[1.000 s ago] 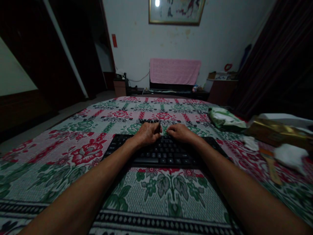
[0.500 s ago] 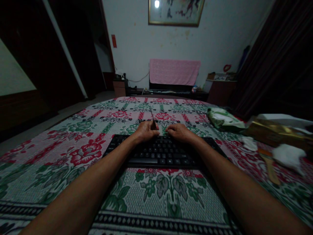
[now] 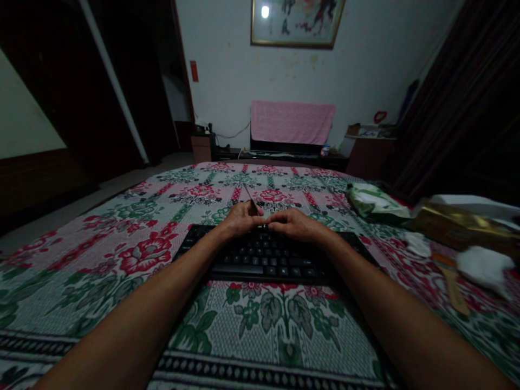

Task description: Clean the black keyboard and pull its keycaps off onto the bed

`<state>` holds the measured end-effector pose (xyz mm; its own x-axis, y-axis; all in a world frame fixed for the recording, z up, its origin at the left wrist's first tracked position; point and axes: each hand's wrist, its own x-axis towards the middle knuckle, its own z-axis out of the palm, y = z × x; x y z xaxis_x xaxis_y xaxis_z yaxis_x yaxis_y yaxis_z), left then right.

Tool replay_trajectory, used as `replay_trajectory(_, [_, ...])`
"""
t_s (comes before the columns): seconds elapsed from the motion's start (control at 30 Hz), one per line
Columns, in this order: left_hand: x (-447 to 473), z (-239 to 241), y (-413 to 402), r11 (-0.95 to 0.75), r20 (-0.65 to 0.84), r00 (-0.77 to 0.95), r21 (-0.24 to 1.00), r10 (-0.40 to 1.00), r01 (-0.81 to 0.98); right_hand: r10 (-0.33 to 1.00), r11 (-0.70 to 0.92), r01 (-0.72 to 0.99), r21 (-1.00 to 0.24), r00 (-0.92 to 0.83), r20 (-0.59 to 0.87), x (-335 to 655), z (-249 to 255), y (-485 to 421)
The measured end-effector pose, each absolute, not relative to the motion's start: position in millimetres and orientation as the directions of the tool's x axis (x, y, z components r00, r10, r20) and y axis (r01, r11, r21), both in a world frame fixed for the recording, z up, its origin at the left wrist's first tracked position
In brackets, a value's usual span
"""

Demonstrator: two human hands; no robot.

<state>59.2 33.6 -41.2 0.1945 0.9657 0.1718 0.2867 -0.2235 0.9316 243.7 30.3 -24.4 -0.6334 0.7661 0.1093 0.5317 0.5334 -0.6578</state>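
Note:
A black keyboard (image 3: 260,257) lies on the flowered cloth (image 3: 284,336), its space bar side towards me. My left hand (image 3: 241,219) is closed over the keyboard's far edge. From its fingers a thin dark tapering strip (image 3: 251,200) sticks up and away; its kind cannot be made out. My right hand (image 3: 294,223) is at the same far edge, fingers bent and pinched, their tips meeting the left thumb. Whatever lies between the fingertips is too small and dark to tell. Both forearms pass over the keyboard's ends and hide keys there.
On the right lie a green and white tissue pack (image 3: 376,200), a golden box (image 3: 459,225), crumpled white tissues (image 3: 483,265) and a brush (image 3: 453,284) with a wooden handle. Beyond the table, a pink cloth (image 3: 292,122) hangs over a dark screen by the wall.
My right hand has moved left, so its fingertips now meet my left thumb. The dark strip leans further left. The view has shifted slightly.

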Motion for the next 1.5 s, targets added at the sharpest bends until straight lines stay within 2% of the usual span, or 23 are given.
replay_trajectory(0.47, [57,-45,34,-0.245,0.178,0.261,0.936,0.949,0.252,0.802,0.525,0.582,-0.621,-0.582,0.134,241,-30,28])
replay_trajectory(0.73, [58,-34,26,-0.217,0.139,0.256,0.926,0.957,0.308,0.792,0.555,0.582,-0.595,-0.589,0.162,241,-36,34])
replay_trajectory(0.97, [53,-42,32,-0.215,0.16,0.205,0.934,0.966,0.286,0.832,0.52,0.633,-0.573,-0.528,0.171,238,-34,29])
replay_trajectory(1.13, [41,-43,36,-0.208,0.196,0.069,0.913,0.978,0.351,0.887,0.455,0.689,-0.565,-0.41,0.214,239,-38,36])
replay_trajectory(1.3, [31,-46,41,-0.163,0.215,-0.063,0.874,0.975,0.457,0.928,0.371,0.81,-0.454,-0.314,0.2,239,-36,57])
replay_trajectory(1.4, [30,-51,44,-0.167,0.22,-0.052,0.855,0.974,0.491,0.944,0.322,0.874,-0.365,-0.268,0.193,238,-35,74])
replay_trajectory(1.5, [30,-56,48,-0.182,0.232,-0.036,0.842,0.972,0.508,0.952,0.285,0.897,-0.337,-0.226,0.204,235,-38,90])
